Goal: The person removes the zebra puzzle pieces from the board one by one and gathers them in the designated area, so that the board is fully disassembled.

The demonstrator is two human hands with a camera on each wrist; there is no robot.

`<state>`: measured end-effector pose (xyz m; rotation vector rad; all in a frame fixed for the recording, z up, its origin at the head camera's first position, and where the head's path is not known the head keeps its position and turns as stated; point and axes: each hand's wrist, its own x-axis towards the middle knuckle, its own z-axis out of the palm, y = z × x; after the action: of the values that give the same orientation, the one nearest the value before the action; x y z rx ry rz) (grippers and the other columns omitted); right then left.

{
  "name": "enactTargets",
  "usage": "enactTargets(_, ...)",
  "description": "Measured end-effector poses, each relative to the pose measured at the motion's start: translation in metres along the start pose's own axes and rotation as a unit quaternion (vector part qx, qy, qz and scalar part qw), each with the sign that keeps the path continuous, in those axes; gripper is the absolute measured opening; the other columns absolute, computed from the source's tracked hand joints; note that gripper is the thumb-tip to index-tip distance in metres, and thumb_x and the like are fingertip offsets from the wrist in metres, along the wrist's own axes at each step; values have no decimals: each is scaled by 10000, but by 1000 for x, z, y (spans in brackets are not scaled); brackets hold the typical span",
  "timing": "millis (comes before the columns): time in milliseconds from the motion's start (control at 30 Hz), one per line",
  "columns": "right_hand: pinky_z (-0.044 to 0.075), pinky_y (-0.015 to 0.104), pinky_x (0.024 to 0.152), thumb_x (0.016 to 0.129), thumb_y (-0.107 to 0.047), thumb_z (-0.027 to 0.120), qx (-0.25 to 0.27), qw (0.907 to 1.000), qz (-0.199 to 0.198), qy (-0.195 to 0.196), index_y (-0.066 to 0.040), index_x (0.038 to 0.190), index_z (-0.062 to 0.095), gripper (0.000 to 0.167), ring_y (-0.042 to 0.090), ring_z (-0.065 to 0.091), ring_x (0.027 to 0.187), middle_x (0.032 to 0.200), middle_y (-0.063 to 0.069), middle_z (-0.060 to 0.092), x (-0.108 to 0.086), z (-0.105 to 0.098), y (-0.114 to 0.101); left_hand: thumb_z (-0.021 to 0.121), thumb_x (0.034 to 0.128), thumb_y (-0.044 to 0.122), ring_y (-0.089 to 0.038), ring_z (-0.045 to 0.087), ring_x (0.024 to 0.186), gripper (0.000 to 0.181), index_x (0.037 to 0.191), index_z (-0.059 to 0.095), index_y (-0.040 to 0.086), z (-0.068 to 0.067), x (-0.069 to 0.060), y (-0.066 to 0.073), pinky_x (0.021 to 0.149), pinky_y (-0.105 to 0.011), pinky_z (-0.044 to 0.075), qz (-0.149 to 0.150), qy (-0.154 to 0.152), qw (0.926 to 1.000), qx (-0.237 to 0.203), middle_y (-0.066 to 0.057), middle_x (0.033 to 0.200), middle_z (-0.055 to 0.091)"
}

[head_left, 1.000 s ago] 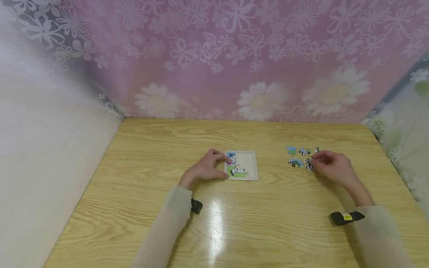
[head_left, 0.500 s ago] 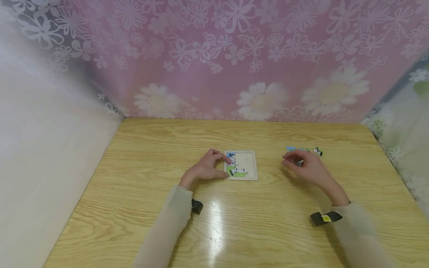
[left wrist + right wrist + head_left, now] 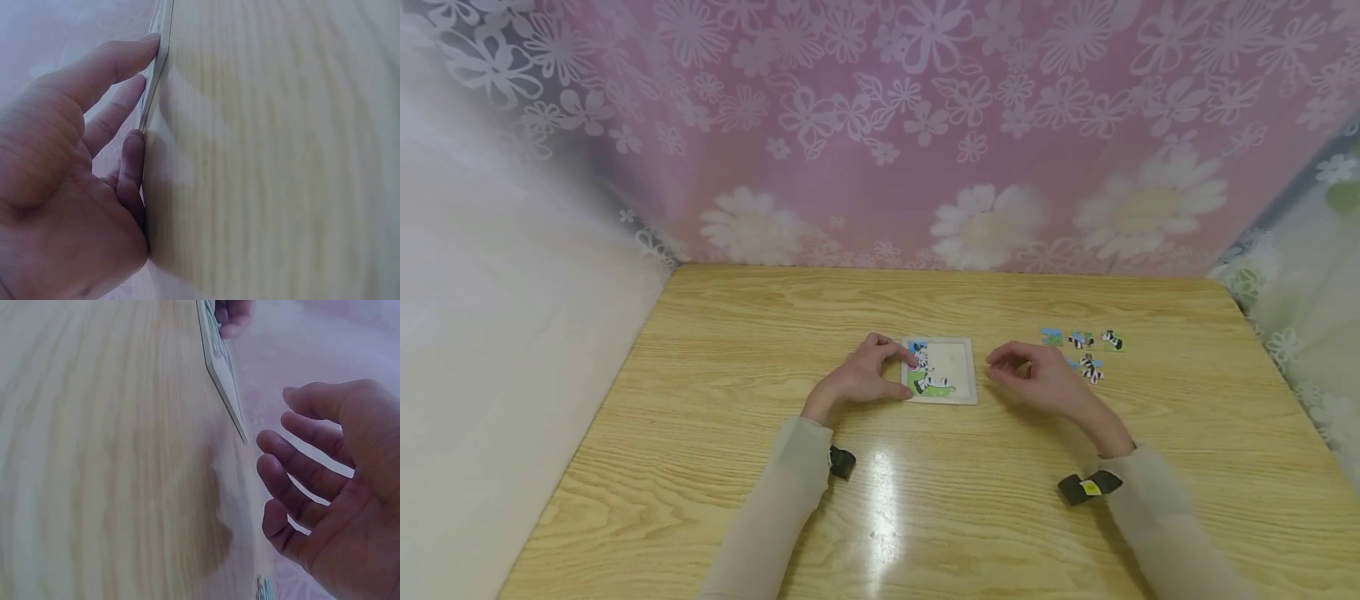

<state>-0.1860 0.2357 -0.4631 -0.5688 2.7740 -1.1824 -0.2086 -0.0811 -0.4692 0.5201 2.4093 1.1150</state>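
A small jigsaw tray (image 3: 972, 375) with a light frame lies mid-table, with zebra-picture pieces along its left and lower parts. My left hand (image 3: 859, 372) steadies the tray's left side, forefinger on the picture, thumb near the lower left corner. In the left wrist view, the thumb (image 3: 134, 55) and a finger rest on the tray's face. Right of the tray hovers my right hand (image 3: 1037, 375), fingers loosely bent. The right wrist view shows a gap between its thumb (image 3: 312, 400) and forefinger, and no piece is visible there. Several loose jigsaw pieces (image 3: 1091, 368) lie beyond it, one partly hidden.
The wood-grain table (image 3: 760, 333) reaches back to a pink flowered curtain (image 3: 850, 167). Pale cloth hangs at the left (image 3: 512, 292) and right sides. Black straps (image 3: 1090, 487) circle both wrists.
My right hand has moved left, from the loose pieces to beside the tray, uncovering most of the pieces. My left hand and the tray have stayed put.
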Motion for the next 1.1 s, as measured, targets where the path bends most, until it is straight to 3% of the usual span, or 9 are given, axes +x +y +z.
enactTargets(167, 510, 340, 823, 941, -231, 755, -131, 9998, -27, -160, -141, 1100, 748, 183, 194, 649, 979, 1060, 27, 734, 6, 11, -10, 801, 894, 264, -288, 391, 1299, 317, 1187, 683, 291, 0, 0, 0, 1137, -533, 342, -9, -1, 10000, 27, -77, 1431, 396)
enactTargets(400, 473, 526, 941, 894, -260, 796, -653, 9966, -373, -347, -130, 1091, 771, 237, 330, 619, 1093, 1148, 113, 689, 14, 26, -18, 813, 884, 275, -282, 398, 1301, 314, 1171, 687, 302, 1, 0, 1, 1137, -527, 349, -78, 25, 10000, 26, -66, 1425, 402)
enactTargets(567, 446, 522, 924, 859, -275, 823, -841, 9948, -401, -401, -139, 1029, 790, 221, 339, 588, 1058, 1109, 132, 670, 19, 35, -22, 814, 883, 275, -277, 398, 1296, 316, 1171, 688, 304, 0, 1, 0, 1138, -528, 346, -86, 17, 10000, 41, -59, 1419, 404)
enactTargets(767, 390, 493, 868, 828, -303, 856, -976, 9944, -151, -370, -173, 992, 798, 218, 344, 536, 1037, 1109, 136, 641, 19, 40, -26, 820, 874, 271, -278, 401, 1305, 319, 1162, 688, 307, 1, 2, 1, 1145, -528, 343, -140, 60, 9999, 76, -57, 1418, 408)
enactTargets(1100, 370, 451, 843, 815, -293, 855, -826, 9957, 73, -417, -175, 965, 796, 199, 339, 525, 1035, 1124, 142, 633, 21, 42, -29, 830, 864, 279, -283, 407, 1303, 322, 1151, 693, 318, 2, 3, 0, 1145, -534, 343, -165, 109, 9998, 68, -53, 1416, 413)
